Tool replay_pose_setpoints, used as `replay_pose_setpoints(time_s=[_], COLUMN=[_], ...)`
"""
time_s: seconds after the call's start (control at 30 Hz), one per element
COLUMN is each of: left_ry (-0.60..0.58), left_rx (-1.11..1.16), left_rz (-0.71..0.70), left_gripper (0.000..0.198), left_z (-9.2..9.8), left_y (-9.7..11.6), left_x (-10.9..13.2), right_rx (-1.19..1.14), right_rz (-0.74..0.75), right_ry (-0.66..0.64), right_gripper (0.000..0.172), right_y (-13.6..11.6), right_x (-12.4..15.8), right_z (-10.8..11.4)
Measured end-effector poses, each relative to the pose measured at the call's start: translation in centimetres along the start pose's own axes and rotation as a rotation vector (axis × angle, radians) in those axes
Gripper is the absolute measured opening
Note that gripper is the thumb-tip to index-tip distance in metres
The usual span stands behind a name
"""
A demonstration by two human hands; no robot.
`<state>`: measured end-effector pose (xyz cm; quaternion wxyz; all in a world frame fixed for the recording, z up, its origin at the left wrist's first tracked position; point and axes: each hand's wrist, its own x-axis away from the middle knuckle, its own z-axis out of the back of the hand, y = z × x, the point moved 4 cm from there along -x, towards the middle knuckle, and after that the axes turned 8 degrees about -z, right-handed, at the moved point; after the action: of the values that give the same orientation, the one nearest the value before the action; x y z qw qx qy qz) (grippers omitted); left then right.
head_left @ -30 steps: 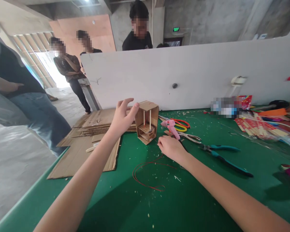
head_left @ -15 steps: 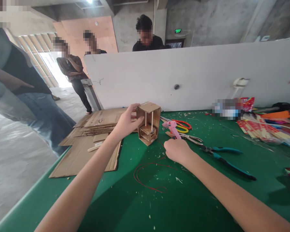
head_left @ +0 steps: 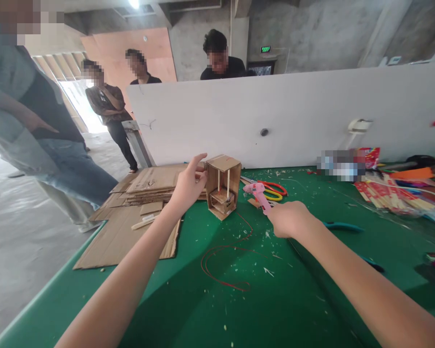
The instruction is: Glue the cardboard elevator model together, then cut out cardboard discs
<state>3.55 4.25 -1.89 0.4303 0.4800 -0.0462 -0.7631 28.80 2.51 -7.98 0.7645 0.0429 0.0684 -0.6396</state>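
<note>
A small open-fronted cardboard box stands upright, with two thin sticks inside above a smaller cardboard box. Beside its left wall is my left hand, fingers apart and partly curled; whether a fingertip touches the wall is unclear. My right hand is closed around the lower handle end of a pink glue gun, its fingertips hidden. From the box's base a thin red wire runs to loose loops on the green table.
Stacked cardboard sheets lie left, with small white sticks. Scissors with red and yellow handles lie behind the glue gun. Teal-handled pliers are partly hidden by my right arm. A white panel borders the back; people stand beyond.
My right hand has shifted right, uncovering more of the red wire and the glue gun's handle, and now covers part of the pliers. My left hand has eased slightly left from the box.
</note>
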Motion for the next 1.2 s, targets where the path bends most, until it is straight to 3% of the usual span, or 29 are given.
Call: replay_pose_setpoints(time_s=[0.07,0.13,0.23,0.37,0.47,0.6,0.73,0.87,1.2], left_ry=[-0.018,-0.028,0.015,0.080,0.115,0.038,-0.077,-0.115,-0.182], left_rx=[-0.020,-0.023,0.002,0.001,0.022,0.059,0.064,0.097,0.054], left_rz=[-0.019,-0.039,-0.050,0.006,0.043,0.121,0.198,0.238,0.196], left_gripper=[0.048,0.042,0.035,0.029,0.029,0.031,0.031,0.032,0.031], left_z=[-0.2,-0.4,-0.4,0.1,0.9,1.8,1.8,1.5,1.4], left_y=[0.2,0.3,0.3,0.2,0.8,2.5,4.0,4.3,5.0], left_x=[0.0,-0.1,-0.3,-0.7,-1.1,-1.4,-1.0,-0.7,-0.5], right_rx=[0.086,0.151,0.038,-0.401,-0.675,-0.860,-0.828,-0.739,-0.757], right_rz=[-0.026,-0.015,0.045,0.068,0.101,0.146,0.144,0.174,0.198], right_ry=[-0.112,-0.161,-0.041,0.207,0.263,0.371,0.455,0.499,0.543], right_gripper=[0.038,0.043,0.029,0.033,0.038,0.034,0.032,0.039,0.036], right_y=[-0.1,-0.9,-2.6,-3.6,-3.8,-4.2,-4.7,-4.9,-4.9], right_x=[0.3,0.7,0.8,0.0,-0.4,0.2,0.9,1.0,0.7], right_z=[0.9,2.2,4.2,5.5,5.5,6.5,7.0,6.5,5.8])
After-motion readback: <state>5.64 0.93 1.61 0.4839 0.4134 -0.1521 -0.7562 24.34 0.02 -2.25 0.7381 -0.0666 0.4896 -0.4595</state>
